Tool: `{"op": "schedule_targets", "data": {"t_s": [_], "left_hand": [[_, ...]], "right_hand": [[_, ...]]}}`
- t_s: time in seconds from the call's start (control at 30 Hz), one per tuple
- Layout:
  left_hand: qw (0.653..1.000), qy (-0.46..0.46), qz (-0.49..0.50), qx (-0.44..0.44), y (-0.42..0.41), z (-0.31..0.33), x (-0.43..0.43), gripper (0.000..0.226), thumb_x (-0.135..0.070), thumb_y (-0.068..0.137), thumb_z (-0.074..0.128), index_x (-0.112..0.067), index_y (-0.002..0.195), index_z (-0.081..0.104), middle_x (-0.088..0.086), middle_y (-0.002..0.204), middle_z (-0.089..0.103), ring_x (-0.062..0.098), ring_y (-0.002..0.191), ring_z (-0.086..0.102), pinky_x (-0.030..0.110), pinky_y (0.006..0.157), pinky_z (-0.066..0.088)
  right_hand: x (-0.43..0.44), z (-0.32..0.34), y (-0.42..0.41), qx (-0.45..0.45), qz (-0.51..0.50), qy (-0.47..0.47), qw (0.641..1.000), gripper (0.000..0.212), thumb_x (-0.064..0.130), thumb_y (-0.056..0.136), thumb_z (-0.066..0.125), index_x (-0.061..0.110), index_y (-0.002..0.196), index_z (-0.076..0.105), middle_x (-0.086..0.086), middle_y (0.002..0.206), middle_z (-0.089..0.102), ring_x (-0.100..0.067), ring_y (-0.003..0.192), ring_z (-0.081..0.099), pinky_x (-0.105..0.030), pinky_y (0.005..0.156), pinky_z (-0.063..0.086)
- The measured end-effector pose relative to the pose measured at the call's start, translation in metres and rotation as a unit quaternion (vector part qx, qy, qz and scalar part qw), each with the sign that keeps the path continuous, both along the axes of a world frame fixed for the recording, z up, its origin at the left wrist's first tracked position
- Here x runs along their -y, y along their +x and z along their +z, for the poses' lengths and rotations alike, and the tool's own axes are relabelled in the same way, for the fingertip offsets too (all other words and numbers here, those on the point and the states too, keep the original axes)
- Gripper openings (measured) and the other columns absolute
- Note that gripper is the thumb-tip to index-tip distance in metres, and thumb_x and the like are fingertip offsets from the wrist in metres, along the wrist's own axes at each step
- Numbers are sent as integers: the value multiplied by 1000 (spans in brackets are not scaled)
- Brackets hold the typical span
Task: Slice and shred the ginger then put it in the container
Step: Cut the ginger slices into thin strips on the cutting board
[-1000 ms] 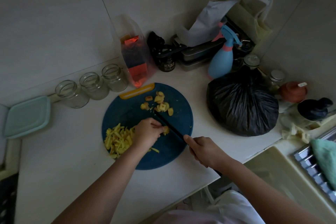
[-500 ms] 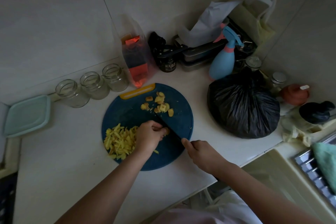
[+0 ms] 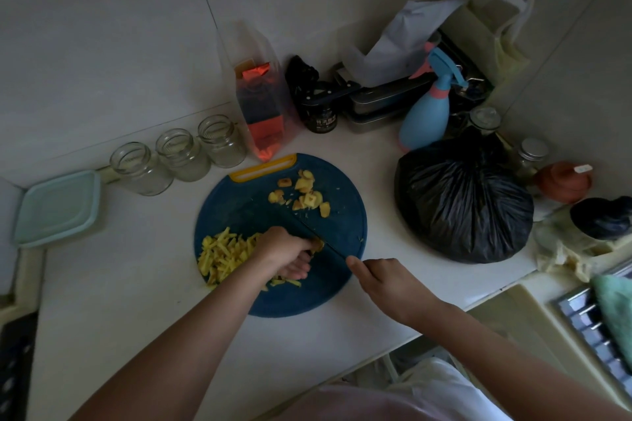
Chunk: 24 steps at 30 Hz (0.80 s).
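**Blade beside the ginger piece**

Nearest me, at the 4 o'clock edge of the cutting board (image 3: pixel 246 208), my right hand (image 3: pixel 383 284) is curled tight round the handle of the knife (image 3: pixel 326 243). The dark blade's long axis runs from 4 o'clock to 10 o'clock, with the tip pointing away and to the left. My left hand (image 3: pixel 284 253) bends its fingers over a small ginger piece (image 3: pixel 318 245) mid-board, pinning it just beside the blade. Shredded ginger (image 3: pixel 222 255) is heaped at 8 o'clock and ginger chunks (image 3: pixel 306 193) lie at 1 o'clock. The pale green container (image 3: pixel 58 208) sits well apart at 9 o'clock.

Dim tiled walls (image 3: pixel 102 27), white countertop (image 3: pixel 113 301)
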<state>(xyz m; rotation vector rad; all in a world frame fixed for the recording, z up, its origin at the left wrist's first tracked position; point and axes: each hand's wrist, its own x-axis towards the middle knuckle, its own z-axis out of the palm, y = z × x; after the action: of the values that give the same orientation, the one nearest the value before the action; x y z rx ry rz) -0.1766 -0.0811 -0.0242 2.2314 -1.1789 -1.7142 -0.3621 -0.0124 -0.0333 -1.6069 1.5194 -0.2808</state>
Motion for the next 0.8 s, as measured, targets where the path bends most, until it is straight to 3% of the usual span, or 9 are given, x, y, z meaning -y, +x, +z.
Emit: {"op": "schedule_targets", "data": {"t_s": [0.13, 0.33, 0.47, 0.8], "left_hand": [[997, 32, 34, -54, -2, -1, -2, 31, -24, 93, 60, 3, 77, 60, 13, 69, 65, 18, 57, 63, 19, 45, 52], [995, 26, 65, -68, -6, -3, -3, 28, -16, 95, 57, 5, 78, 60, 14, 68, 65, 14, 44, 62, 20, 44, 52], [994, 18, 74, -72, -6, -5, -5, 25, -11, 96, 53, 7, 80, 61, 14, 69, 65, 15, 48, 63, 21, 43, 52], [989, 6, 94, -109, -4, -11, -3, 26, -16, 90, 65, 6, 77, 62, 12, 64, 66, 14, 46, 64, 22, 47, 54]], "right_hand": [[0, 0, -1, 8, 5, -4, 1000, 56, 48, 100, 34, 11, 58, 36, -5, 53, 40, -13, 48, 36, -30, 60, 36], [0, 0, -2, -4, 17, -2, 1000, 57, 50, 100, 32, 11, 59, 33, 0, 51, 35, -13, 48, 34, -24, 56, 32], [-1, 1, -2, -24, 34, 0, 999, 55, 49, 101, 29, 13, 59, 35, 1, 52, 36, -12, 48, 36, -21, 53, 32], [16, 6, -10, 14, 17, 86, 996, 56, 51, 101, 31, 13, 60, 33, -2, 56, 37, -8, 45, 34, -23, 57, 36]]}}
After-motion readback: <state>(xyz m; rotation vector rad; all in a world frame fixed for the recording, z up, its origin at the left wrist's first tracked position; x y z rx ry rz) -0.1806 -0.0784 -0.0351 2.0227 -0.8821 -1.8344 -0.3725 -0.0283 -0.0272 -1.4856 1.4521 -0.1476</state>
